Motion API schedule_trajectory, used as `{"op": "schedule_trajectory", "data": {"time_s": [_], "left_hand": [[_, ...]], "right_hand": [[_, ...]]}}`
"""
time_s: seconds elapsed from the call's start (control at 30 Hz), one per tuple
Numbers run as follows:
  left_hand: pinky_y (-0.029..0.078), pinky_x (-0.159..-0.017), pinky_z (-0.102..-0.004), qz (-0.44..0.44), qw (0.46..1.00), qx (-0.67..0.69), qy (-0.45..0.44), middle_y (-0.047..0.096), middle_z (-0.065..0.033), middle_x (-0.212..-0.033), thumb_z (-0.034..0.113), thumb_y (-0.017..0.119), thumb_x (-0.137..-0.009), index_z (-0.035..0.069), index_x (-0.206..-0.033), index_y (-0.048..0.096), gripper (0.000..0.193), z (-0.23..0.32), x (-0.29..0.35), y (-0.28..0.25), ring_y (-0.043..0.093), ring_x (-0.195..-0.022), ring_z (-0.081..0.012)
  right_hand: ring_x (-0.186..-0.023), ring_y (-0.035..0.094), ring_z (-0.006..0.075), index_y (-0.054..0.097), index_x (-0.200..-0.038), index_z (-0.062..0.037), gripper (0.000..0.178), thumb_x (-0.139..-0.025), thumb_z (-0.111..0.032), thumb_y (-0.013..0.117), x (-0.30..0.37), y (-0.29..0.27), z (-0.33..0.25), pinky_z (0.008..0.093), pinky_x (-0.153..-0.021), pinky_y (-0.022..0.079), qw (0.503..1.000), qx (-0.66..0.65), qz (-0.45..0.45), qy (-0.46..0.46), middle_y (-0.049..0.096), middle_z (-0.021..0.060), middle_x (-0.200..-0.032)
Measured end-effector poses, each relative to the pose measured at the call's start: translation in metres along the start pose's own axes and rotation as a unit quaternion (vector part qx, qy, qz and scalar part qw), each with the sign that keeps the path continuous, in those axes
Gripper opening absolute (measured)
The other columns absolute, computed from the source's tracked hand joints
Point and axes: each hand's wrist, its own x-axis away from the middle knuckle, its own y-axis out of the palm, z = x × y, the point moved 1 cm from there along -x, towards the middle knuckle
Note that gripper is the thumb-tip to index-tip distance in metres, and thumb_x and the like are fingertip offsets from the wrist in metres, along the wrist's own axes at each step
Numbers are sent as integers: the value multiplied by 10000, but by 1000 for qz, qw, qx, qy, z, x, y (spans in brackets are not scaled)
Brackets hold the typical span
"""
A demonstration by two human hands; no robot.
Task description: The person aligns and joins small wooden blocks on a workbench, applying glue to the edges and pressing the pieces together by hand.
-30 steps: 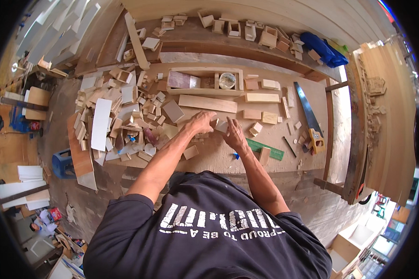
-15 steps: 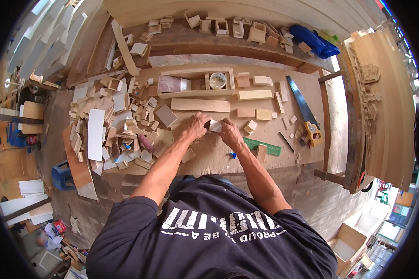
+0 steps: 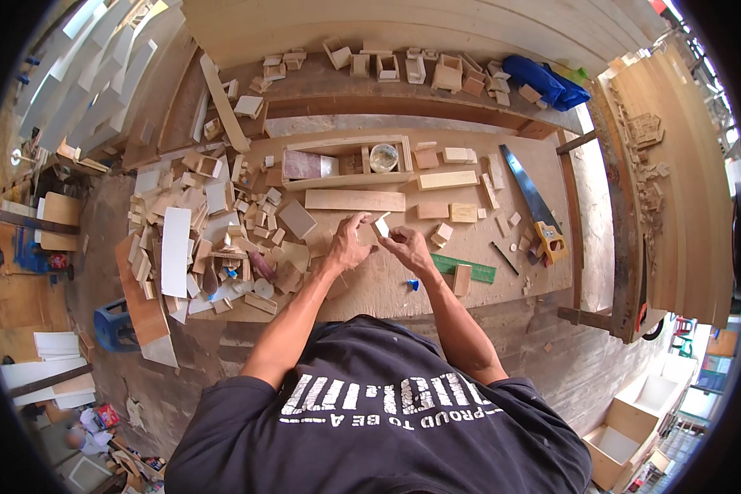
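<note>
A small wooden piece with a white face [image 3: 382, 226] is pinched in the fingertips of my right hand [image 3: 409, 247], tilted over the middle of the workbench. Close on its left is my left hand [image 3: 351, 244], thumb and fingers apart in a curve, with nothing visible in it. Just beyond both hands lies a long flat wooden strip [image 3: 354, 201]. A small wooden block [image 3: 442, 235] rests beside my right hand. Behind the strip stands an open wooden box [image 3: 346, 182] holding a sanding block [image 3: 303, 165] and a round tub [image 3: 384, 156].
Heaped wood offcuts [image 3: 214, 214] cover the bench's left side, with a white board [image 3: 175, 251] among them. To the right lie a handsaw [image 3: 528, 189], a green ruler [image 3: 477, 272] and several blocks. Small wooden boxes [image 3: 387, 67] line a shelf at the back.
The small piece has turned more upright in my right hand. My left hand's fingers have opened away from it. The whole view has shifted slightly.
</note>
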Motion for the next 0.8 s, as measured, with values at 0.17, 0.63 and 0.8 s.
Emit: {"op": "schedule_trajectory", "data": {"time_s": [0.17, 0.63, 0.8], "left_hand": [[554, -816, -379, 23, 990, 134, -27, 629, -95, -1218, 131, 860, -702, 82, -1287, 543, 667, 32, 15, -12, 582, -1174, -239], [460, -1002, -316, -58, 767, 629, -116, 642, -52, -1194, 152, 704, -904, 44, -1321, 546, 459, 65, 17, -49, 596, -1116, -149], [444, -1002, -288, -33, 773, 629, -77, 637, -66, -1217, 66, 688, -911, -7, -1323, 544, 443, 67, 17, -48, 582, -1130, -148]], "right_hand": [[-680, 560, 107, 679, -941, 47, 421, -861, -359, 755, 25, -4, -53, 267, -606, 455, 999, -3, -23, 27, 635, 46, -751], [-1094, 610, 193, 524, -1304, 59, 638, -810, -223, 812, 35, -5, -112, 333, -941, 501, 957, -252, -93, -107, 639, 136, -1174], [-990, 634, 157, 581, -1228, 55, 506, -817, -181, 758, 39, 0, -118, 295, -895, 509, 968, -226, -48, -101, 674, 103, -1064]]}}
